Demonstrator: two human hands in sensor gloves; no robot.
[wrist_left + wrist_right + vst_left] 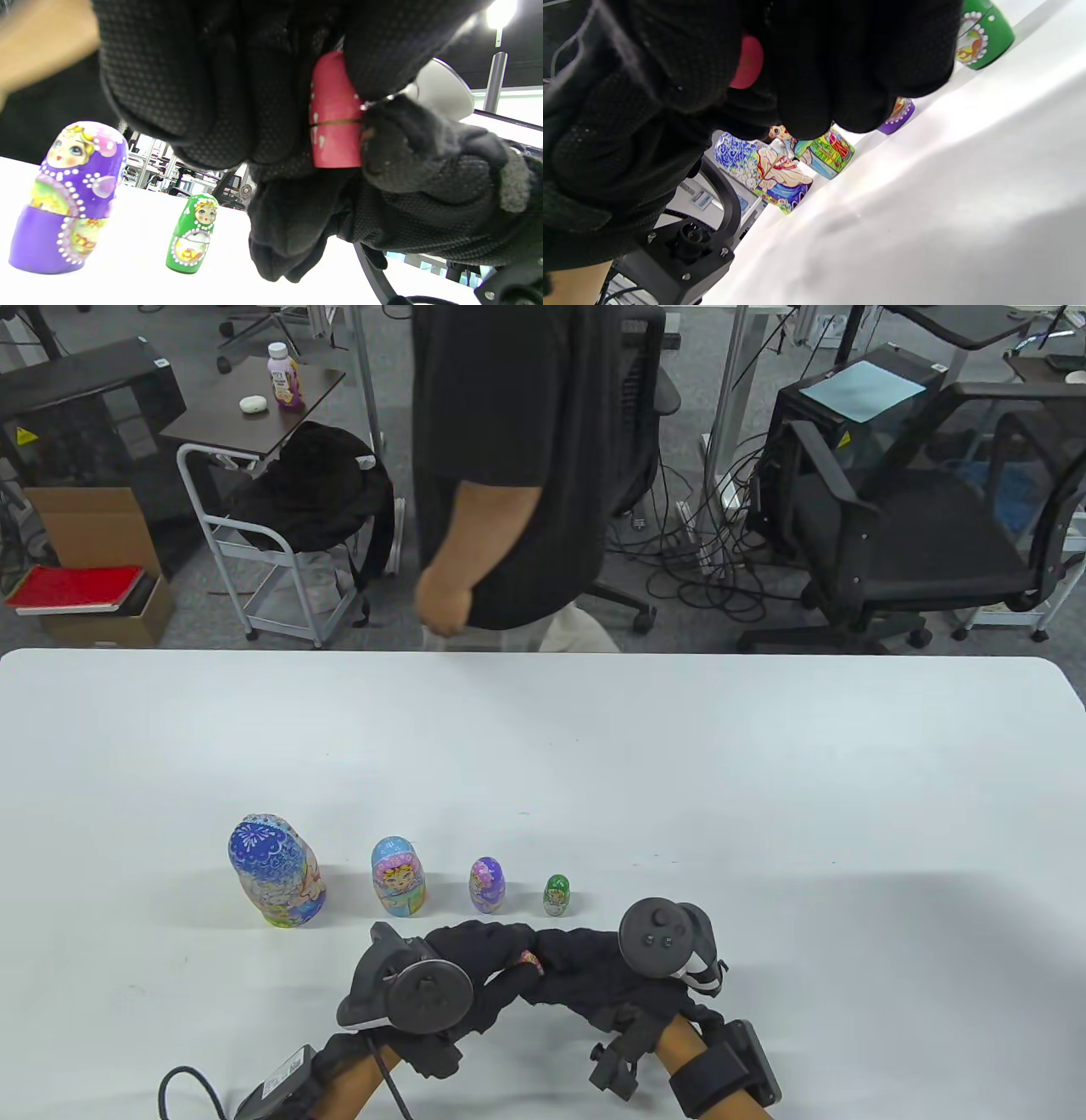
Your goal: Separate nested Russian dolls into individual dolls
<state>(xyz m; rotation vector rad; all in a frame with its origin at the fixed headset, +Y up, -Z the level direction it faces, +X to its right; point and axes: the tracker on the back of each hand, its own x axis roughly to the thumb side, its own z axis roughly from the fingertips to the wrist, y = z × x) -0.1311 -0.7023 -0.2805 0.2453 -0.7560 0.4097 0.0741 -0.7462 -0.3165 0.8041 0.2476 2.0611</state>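
Four dolls are standing in a row on the table (764, 780); a fifth, the red doll (335, 123), is sitting just beside the green doll (556, 896). The left hand (475, 976) and right hand (611, 976) are meeting fingertip to fingertip, both pinching the red doll.

Four closed dolls are stood upright in a row on the white desk (764, 780), ordered by size from left to right and set apart from one another: a large blue floral doll (276, 871), a light-blue doll (398, 877), a purple doll (487, 886) and a small green doll (556, 896). A fifth, red doll (335, 116) with white dots is held between the left hand (462, 976) and the right hand (615, 976), just in front of the row; a thin seam is seen around its middle.
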